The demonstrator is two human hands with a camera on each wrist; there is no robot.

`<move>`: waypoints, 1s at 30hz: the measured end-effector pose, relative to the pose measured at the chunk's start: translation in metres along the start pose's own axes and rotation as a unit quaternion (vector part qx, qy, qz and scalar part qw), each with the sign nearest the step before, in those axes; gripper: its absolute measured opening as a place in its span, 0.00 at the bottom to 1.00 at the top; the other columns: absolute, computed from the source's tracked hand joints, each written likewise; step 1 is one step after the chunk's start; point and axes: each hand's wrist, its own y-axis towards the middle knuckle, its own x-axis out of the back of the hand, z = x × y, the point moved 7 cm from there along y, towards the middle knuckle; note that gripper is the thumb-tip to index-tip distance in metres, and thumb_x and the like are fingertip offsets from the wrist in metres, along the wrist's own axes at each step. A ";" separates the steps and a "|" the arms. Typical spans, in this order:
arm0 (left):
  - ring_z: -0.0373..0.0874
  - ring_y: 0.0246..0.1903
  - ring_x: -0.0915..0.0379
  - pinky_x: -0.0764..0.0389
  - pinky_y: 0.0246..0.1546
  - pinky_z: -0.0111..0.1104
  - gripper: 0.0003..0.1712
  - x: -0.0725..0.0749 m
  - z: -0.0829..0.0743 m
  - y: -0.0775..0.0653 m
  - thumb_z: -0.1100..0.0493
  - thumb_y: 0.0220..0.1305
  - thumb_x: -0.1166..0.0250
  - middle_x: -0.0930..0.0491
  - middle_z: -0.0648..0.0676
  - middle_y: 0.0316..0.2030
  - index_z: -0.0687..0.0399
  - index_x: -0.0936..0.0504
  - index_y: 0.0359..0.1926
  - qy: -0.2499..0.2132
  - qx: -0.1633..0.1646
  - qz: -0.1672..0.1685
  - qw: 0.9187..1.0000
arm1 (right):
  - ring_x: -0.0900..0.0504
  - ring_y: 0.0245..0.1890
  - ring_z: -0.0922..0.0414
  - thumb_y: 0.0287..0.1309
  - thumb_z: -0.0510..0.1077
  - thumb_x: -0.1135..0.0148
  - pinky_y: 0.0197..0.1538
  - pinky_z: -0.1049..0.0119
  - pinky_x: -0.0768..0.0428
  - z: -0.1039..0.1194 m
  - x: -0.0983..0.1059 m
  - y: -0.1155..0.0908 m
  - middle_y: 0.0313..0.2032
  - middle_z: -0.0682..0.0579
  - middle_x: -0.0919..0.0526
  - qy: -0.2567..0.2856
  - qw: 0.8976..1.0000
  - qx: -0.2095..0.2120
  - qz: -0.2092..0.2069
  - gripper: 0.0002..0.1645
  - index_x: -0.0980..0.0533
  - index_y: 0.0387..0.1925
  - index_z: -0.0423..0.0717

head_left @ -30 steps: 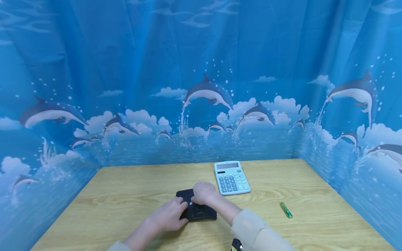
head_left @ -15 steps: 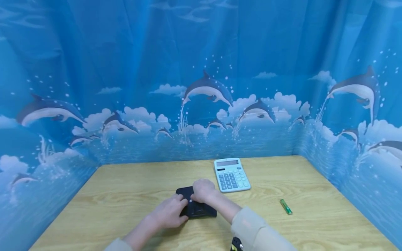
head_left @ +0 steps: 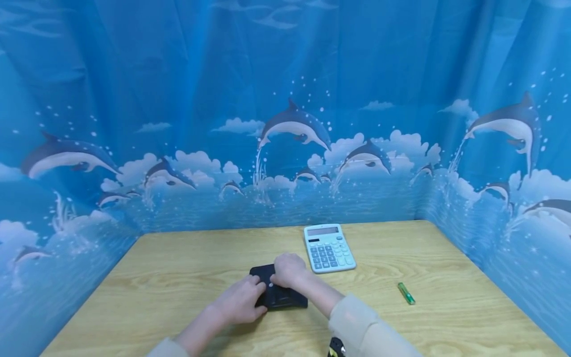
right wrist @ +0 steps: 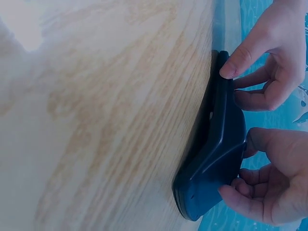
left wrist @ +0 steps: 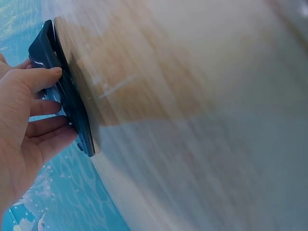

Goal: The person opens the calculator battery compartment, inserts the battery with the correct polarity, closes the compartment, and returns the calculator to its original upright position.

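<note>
the work at the black device [head_left: 285,299] looks partway along: it sits steadied, with both grips on it, but no part of it shows as taken off, and much of its top is covered. it is on the worktop [head_left: 187,267], left of the calculator [head_left: 330,248] and nearer the person. the left grip [head_left: 241,301] pinches its left end between thumb and fingers. the right grip [head_left: 289,271] is curled over its far right part, touching it; i cannot tell whether it pinches or only presses. the green battery [head_left: 406,293] lies well apart to the right, touched by neither, so any use of it would be left to do.

only the head view shows the calculator, the battery and a black and yellow thing [head_left: 336,348] half hidden by the right sleeve [head_left: 357,320]. the right wrist view gives the device edge-on, with a slanted, ridged profile and a dark band beneath that the head view misses. the left wrist view shows the left thumb and fingertips on it more plainly.
</note>
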 end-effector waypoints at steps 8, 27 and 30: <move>0.39 0.31 0.32 0.24 0.34 0.34 0.18 -0.001 0.000 -0.001 0.47 0.53 0.33 0.28 0.50 0.31 0.56 0.22 0.38 -0.009 0.006 0.013 1.000 | 0.29 0.19 0.59 0.54 0.52 0.39 0.28 0.65 0.26 -0.002 0.005 -0.005 0.17 0.53 0.28 0.026 1.000 0.012 -0.006 0.18 0.26 0.17 0.44; 0.40 0.30 0.32 0.25 0.34 0.34 0.18 0.001 -0.002 -0.001 0.48 0.52 0.33 0.29 0.50 0.30 0.57 0.23 0.36 0.004 -0.005 -0.010 1.000 | 0.31 0.17 0.58 0.52 0.50 0.40 0.20 0.66 0.31 -0.015 0.018 -0.012 0.16 0.54 0.29 0.035 0.999 -0.019 -0.028 0.18 0.30 0.13 0.49; 0.40 0.30 0.33 0.25 0.33 0.34 0.17 0.001 -0.002 -0.002 0.49 0.52 0.32 0.30 0.50 0.29 0.57 0.23 0.35 0.001 -0.006 -0.014 1.000 | 0.31 0.17 0.58 0.51 0.50 0.40 0.20 0.65 0.31 -0.019 0.019 -0.012 0.16 0.54 0.30 0.037 0.998 -0.024 -0.037 0.18 0.30 0.12 0.49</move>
